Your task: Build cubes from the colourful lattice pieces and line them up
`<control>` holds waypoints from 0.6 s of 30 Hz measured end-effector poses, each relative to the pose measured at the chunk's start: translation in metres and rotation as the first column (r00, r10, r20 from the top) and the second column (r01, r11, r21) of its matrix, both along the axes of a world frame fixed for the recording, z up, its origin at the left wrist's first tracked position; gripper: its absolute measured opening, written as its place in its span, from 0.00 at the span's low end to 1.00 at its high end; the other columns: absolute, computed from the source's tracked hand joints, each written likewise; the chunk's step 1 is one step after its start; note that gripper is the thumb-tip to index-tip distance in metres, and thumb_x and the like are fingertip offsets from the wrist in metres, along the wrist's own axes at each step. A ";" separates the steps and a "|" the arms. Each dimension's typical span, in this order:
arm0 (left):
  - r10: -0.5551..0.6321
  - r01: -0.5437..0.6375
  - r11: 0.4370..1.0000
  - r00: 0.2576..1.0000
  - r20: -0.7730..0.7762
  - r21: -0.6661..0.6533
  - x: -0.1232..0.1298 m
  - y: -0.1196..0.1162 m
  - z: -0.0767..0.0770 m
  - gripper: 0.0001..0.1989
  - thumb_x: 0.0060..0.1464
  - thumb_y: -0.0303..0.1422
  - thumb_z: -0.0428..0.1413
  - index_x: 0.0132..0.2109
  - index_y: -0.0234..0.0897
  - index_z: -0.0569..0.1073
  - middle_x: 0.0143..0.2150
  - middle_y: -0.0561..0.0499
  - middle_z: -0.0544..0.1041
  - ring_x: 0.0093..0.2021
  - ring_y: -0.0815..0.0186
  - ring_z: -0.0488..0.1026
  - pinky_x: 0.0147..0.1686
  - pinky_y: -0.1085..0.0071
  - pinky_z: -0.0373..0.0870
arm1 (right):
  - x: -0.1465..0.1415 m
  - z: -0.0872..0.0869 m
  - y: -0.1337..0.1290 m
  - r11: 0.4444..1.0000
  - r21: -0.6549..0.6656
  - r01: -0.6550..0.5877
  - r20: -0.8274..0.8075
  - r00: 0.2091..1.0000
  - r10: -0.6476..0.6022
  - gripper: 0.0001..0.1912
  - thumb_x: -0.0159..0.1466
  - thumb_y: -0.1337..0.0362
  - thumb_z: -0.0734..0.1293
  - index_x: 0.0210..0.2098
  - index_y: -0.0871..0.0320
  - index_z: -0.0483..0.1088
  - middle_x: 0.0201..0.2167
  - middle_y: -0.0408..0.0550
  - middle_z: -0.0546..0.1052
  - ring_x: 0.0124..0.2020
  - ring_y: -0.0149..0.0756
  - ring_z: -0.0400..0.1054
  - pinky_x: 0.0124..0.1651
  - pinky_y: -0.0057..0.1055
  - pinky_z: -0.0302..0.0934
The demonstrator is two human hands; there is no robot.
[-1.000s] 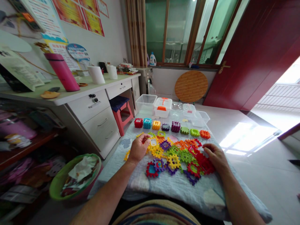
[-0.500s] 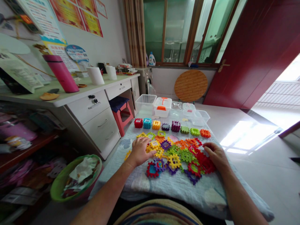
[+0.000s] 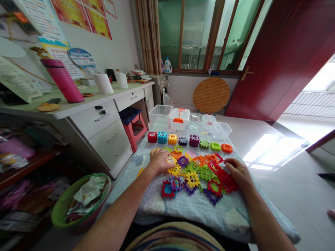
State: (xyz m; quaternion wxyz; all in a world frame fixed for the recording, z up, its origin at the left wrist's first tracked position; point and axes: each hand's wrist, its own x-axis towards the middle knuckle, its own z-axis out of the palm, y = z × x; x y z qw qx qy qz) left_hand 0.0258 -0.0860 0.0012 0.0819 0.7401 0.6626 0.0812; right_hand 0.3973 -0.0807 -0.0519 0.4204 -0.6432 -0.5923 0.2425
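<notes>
My left hand [image 3: 160,162] lies over the left part of a loose heap of plastic lattice building pieces, fingers reaching forward and thumb apart. Yellow pieces [image 3: 174,169] lie under and beside it; its fingertips partly cover them. At the heap's right edge, my right hand [image 3: 238,171] rests curved against the red pieces [image 3: 227,180], thumb apart from the fingers and nothing visibly gripped. Green pieces [image 3: 206,173], purple pieces [image 3: 182,161] and orange pieces [image 3: 206,159] overlap in the middle. A row of assembled blocks, including a blue block [image 3: 162,137], stands behind the heap.
Clear plastic boxes [image 3: 161,116] and a lidded box with an orange clasp [image 3: 179,119] stand at the table's far end. A green basket [image 3: 59,209] and a pink stool [image 3: 134,130] are to the left. A small skin-toned shape [image 3: 331,213] shows at the right edge.
My left hand has shifted slightly forward over the yellow pieces, its thumb drawing back from the piece nearest it. My right hand stays beside the red pieces. The view has turned slightly right.
</notes>
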 end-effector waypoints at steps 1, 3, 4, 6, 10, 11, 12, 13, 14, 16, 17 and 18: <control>0.008 -0.008 1.000 1.000 -0.003 -0.013 -0.001 0.002 -0.001 0.23 0.42 0.50 0.60 0.44 0.43 0.77 0.45 0.44 0.77 0.52 0.49 0.68 0.54 0.53 0.57 | 0.000 -0.001 0.000 1.000 0.003 -0.003 0.001 1.000 0.003 0.14 0.53 0.54 0.64 0.33 0.54 0.74 0.29 0.44 0.78 0.32 0.39 0.71 0.39 0.33 0.64; 0.026 -0.026 0.999 1.000 -0.013 -0.037 -0.001 0.005 -0.002 0.22 0.40 0.51 0.61 0.40 0.44 0.77 0.44 0.45 0.77 0.52 0.49 0.68 0.55 0.51 0.55 | 0.001 -0.001 0.001 1.000 0.004 -0.008 0.001 1.000 0.008 0.14 0.53 0.54 0.64 0.33 0.55 0.74 0.29 0.44 0.78 0.32 0.39 0.71 0.39 0.33 0.64; 0.033 -0.033 0.998 0.999 -0.017 -0.045 -0.002 0.006 -0.004 0.22 0.39 0.51 0.62 0.39 0.44 0.77 0.44 0.45 0.77 0.52 0.49 0.67 0.56 0.49 0.54 | 0.001 -0.001 0.001 1.000 0.002 -0.010 -0.002 1.000 0.010 0.14 0.53 0.54 0.64 0.33 0.55 0.74 0.29 0.44 0.78 0.32 0.39 0.72 0.39 0.33 0.64; 0.047 -0.048 0.998 0.999 -0.021 -0.051 -0.001 0.009 -0.006 0.23 0.37 0.52 0.63 0.37 0.43 0.77 0.45 0.45 0.76 0.52 0.49 0.67 0.56 0.48 0.53 | 0.001 -0.001 0.001 1.000 0.000 -0.008 -0.008 1.000 0.008 0.14 0.53 0.53 0.65 0.32 0.55 0.74 0.29 0.44 0.78 0.32 0.39 0.72 0.39 0.34 0.64; 0.068 -0.068 0.997 0.998 0.012 -0.025 0.000 0.011 -0.002 0.26 0.34 0.51 0.64 0.39 0.41 0.75 0.44 0.44 0.75 0.50 0.49 0.68 0.55 0.50 0.55 | 0.000 0.001 -0.001 1.000 -0.005 0.002 -0.016 1.000 -0.002 0.14 0.52 0.53 0.64 0.32 0.54 0.74 0.29 0.45 0.78 0.32 0.39 0.71 0.39 0.34 0.64; 0.077 -0.077 0.997 0.997 0.030 -0.008 0.000 0.010 0.001 0.25 0.34 0.50 0.64 0.39 0.40 0.74 0.44 0.45 0.76 0.50 0.49 0.68 0.55 0.51 0.56 | -0.001 0.002 -0.001 1.000 -0.004 0.004 -0.018 1.000 -0.004 0.14 0.52 0.53 0.64 0.32 0.54 0.74 0.29 0.44 0.78 0.32 0.39 0.71 0.39 0.34 0.64; 0.091 -0.092 0.996 0.995 0.051 0.011 -0.002 0.009 0.004 0.24 0.36 0.49 0.63 0.39 0.40 0.74 0.44 0.46 0.76 0.50 0.50 0.68 0.55 0.52 0.56 | -0.001 0.002 -0.001 1.000 -0.003 0.007 -0.021 1.000 -0.007 0.14 0.52 0.54 0.64 0.32 0.54 0.74 0.29 0.44 0.78 0.32 0.39 0.71 0.39 0.34 0.64; 0.112 -0.115 0.993 0.991 0.073 0.031 -0.003 0.007 0.008 0.23 0.38 0.49 0.62 0.40 0.40 0.73 0.44 0.46 0.76 0.51 0.50 0.68 0.55 0.52 0.55 | -0.001 0.002 -0.001 1.000 -0.002 0.010 -0.024 1.000 -0.010 0.14 0.52 0.54 0.65 0.32 0.54 0.74 0.29 0.44 0.78 0.32 0.39 0.71 0.39 0.34 0.64; 0.136 -0.141 0.989 0.986 0.094 0.050 -0.006 0.005 0.011 0.22 0.40 0.49 0.61 0.40 0.40 0.73 0.44 0.47 0.76 0.51 0.51 0.68 0.56 0.53 0.55 | -0.001 0.002 -0.001 1.000 -0.002 0.011 -0.028 1.000 -0.011 0.14 0.52 0.54 0.65 0.32 0.54 0.74 0.29 0.44 0.78 0.32 0.39 0.71 0.39 0.34 0.64; 0.170 -0.179 0.981 0.979 0.116 0.074 -0.009 -0.002 0.014 0.21 0.42 0.49 0.60 0.40 0.41 0.72 0.43 0.48 0.77 0.50 0.52 0.68 0.56 0.53 0.53 | -0.001 0.002 0.000 1.000 -0.004 0.008 -0.028 1.000 -0.008 0.13 0.52 0.54 0.65 0.32 0.54 0.74 0.29 0.44 0.78 0.32 0.39 0.71 0.39 0.34 0.64; 0.174 -0.183 0.980 0.978 0.113 0.078 -0.010 -0.005 0.015 0.21 0.42 0.49 0.60 0.39 0.41 0.71 0.43 0.48 0.77 0.50 0.52 0.68 0.56 0.52 0.53 | -0.001 0.002 0.000 1.000 -0.005 0.007 -0.027 1.000 -0.007 0.13 0.52 0.54 0.65 0.32 0.54 0.74 0.28 0.44 0.78 0.32 0.39 0.71 0.39 0.34 0.64; 0.171 -0.179 0.981 0.980 0.101 0.078 -0.011 -0.009 0.014 0.21 0.42 0.49 0.60 0.39 0.41 0.71 0.42 0.48 0.77 0.50 0.52 0.68 0.56 0.51 0.52 | -0.001 0.001 0.000 1.000 -0.006 0.007 -0.025 1.000 -0.008 0.14 0.51 0.53 0.65 0.31 0.54 0.74 0.28 0.44 0.78 0.32 0.39 0.71 0.39 0.34 0.64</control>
